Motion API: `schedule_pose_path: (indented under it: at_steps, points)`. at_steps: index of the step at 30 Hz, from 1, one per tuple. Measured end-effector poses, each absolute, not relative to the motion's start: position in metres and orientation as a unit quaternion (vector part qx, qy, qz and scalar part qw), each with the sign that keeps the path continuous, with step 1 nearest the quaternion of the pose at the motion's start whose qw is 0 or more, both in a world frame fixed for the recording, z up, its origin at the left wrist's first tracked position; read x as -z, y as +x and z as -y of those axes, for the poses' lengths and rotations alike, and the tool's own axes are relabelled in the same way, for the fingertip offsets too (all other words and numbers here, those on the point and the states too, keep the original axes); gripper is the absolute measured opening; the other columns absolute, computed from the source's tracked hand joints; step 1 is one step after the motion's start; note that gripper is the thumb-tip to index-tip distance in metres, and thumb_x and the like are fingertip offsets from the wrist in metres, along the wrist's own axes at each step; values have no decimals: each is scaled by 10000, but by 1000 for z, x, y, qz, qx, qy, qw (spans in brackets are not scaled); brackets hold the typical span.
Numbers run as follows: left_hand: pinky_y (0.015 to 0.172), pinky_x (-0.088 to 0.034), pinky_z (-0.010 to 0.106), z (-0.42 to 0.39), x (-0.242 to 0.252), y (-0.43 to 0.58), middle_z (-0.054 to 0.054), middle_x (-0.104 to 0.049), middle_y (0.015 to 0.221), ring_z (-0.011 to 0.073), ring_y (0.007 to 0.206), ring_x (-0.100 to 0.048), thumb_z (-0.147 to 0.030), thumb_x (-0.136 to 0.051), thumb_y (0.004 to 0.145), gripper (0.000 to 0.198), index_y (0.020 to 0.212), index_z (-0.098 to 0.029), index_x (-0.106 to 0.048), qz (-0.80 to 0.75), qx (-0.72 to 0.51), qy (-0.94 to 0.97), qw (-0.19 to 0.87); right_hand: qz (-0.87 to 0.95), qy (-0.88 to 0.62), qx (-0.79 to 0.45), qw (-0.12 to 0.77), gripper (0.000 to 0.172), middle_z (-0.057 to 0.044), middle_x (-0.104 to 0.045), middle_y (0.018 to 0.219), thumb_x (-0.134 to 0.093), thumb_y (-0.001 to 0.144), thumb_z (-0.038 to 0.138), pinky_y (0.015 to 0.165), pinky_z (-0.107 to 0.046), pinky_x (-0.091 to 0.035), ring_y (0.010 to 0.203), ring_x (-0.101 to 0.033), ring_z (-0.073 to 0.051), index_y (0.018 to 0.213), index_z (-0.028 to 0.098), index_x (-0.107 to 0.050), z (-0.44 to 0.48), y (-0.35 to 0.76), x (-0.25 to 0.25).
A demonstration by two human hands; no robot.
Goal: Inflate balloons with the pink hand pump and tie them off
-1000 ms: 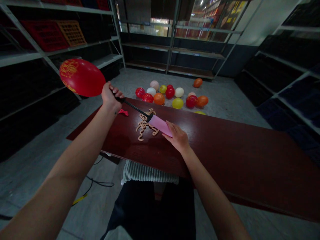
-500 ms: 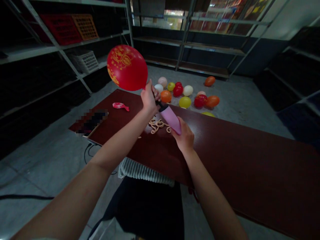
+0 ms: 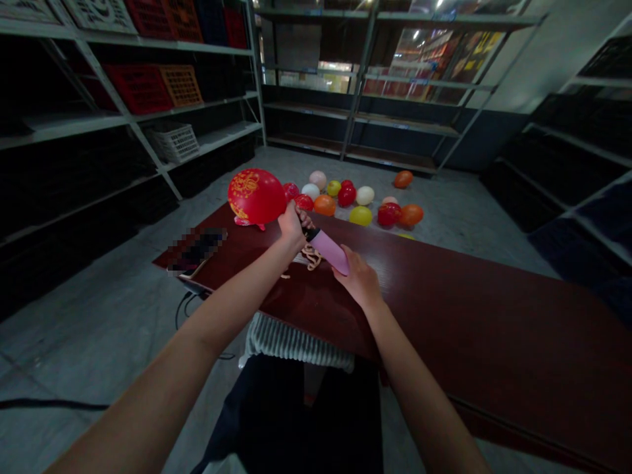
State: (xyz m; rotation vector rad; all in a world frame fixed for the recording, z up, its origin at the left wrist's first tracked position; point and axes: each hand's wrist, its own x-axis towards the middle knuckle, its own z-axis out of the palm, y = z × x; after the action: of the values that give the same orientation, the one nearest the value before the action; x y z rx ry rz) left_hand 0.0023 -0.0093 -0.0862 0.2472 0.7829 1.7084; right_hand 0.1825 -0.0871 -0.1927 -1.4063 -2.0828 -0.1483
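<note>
Head view, pump (image 3: 330,251) nozzle hidden by left hand (image 3: 292,226)

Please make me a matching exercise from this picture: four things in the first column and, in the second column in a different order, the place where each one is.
Things:
1. red balloon with gold print
2. pink hand pump
3. loose pale balloons
4. white basket

Places:
A. on a metal shelf at the left
B. lying on the dark red table
C. gripped by the right hand
D. held at its neck by the left hand

Pairs: 1-D, 2-C, 3-B, 4-A
</note>
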Motion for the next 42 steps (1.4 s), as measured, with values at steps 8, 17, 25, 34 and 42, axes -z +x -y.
schedule_pose_path:
  at_steps: [8,17,25,34,42]
  points:
    - [375,-186,199,5,79,-60,-84,-266,458,57,331,-240,-119,-474,881,297,644,-197,-314,-337,-753,87,559,821,-501,59,266,464,-127,-712,1131,-666,898,261,874,-368,-544,998,-692,-267,1332,161,-537,85,181,195]
    - [383,-217,196,-8,44,-119,-84,-255,466,62,335,-242,-138,-440,913,304,648,-196,-304,-361,-763,118,522,830,-464,41,307,501,-131,-707,1169,-677,891,275,902,-388,-559,1025,-701,-271,1355,176,-514,82,178,204]
    - [364,-194,196,-27,22,-72,-82,-283,462,57,327,-251,-277,-493,994,399,639,-199,-329,-326,-791,163,491,779,-491,31,389,489,-139,-709,1149,-677,884,276,887,-406,-584,1011,-708,-280,1337,165,-530,78,189,209]
    - [338,-177,209,-17,43,24,-74,-279,423,62,307,-236,-376,-557,994,483,597,-202,-344,-306,-749,239,536,734,-527,-20,429,492,-154,-695,1216,-678,864,271,916,-411,-582,1071,-704,-289,1324,162,-541,77,190,203]
    - [332,-214,205,-1,69,58,-95,-342,432,57,298,-291,-510,-674,921,459,676,-208,-432,-312,-767,248,502,717,-559,-39,416,518,-138,-701,1227,-701,858,324,917,-421,-576,1084,-703,-295,1331,179,-549,77,191,203]
